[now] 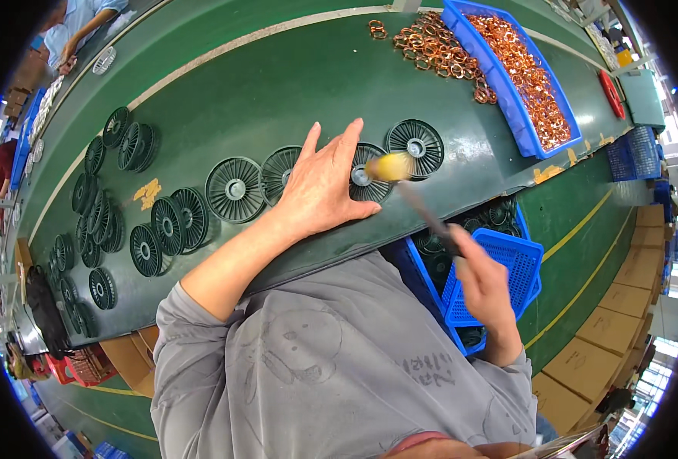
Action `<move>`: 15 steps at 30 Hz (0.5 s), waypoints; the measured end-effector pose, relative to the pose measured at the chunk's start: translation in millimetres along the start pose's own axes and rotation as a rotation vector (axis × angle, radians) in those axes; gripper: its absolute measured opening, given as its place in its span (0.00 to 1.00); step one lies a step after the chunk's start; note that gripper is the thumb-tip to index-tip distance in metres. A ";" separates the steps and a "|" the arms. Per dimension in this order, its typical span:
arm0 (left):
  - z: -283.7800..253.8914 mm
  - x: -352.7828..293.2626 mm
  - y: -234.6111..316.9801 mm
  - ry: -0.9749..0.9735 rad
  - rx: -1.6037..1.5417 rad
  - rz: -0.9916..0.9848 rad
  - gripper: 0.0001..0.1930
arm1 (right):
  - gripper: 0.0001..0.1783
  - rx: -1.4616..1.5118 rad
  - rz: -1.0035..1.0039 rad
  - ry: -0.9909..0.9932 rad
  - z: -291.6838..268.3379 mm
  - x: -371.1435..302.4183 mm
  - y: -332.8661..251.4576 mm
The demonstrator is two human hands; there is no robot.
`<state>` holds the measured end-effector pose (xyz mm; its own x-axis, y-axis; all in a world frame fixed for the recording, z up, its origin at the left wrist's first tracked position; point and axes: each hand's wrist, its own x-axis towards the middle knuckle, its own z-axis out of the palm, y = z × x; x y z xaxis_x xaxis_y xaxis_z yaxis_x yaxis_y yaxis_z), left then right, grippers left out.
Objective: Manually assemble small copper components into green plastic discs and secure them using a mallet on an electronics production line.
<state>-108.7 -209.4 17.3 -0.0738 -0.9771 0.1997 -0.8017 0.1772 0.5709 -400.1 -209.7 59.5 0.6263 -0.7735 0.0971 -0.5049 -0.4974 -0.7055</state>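
Fingers spread, my left hand [320, 187] lies over the row of dark green spoked wheels, its thumb beside one wheel [371, 197]. Whether its palm presses on the wheels cannot be made out. My right hand [482, 279] is closed around the handle of a mallet [391, 167] with a blurred yellow head, which appears over that same wheel near its hub. To the right lies another wheel [415, 148] with a pale metal hub. Left of my hand are a partly covered wheel [274, 174] and a whole one [235, 190], both flat on the green table.
More wheels [168, 226] stand and lean across the left of the table [278, 92]. A blue tray [518, 126] full of copper-coloured rings stands far right, beside a loose ring pile [434, 50]. Blue baskets [499, 268] sit below the near edge. A co-worker [82, 27] is far left.
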 end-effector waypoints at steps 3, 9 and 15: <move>1.3 1.8 -3.5 0.005 -0.005 -0.030 0.58 | 0.24 -0.088 0.036 -0.073 4.2 5.1 8.1; -0.2 -4.3 -2.9 0.011 -0.034 -0.015 0.60 | 0.24 -0.032 -0.146 0.137 15.7 15.5 -2.8; -21.1 -16.9 -5.8 0.085 0.136 0.062 0.58 | 0.25 0.055 0.064 -0.083 10.7 19.5 1.9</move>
<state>-90.3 -191.4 27.4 -0.0799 -0.9504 0.3006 -0.8704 0.2135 0.4437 -382.5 -221.5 52.5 0.6422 -0.7665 -0.0061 -0.5133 -0.4241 -0.7461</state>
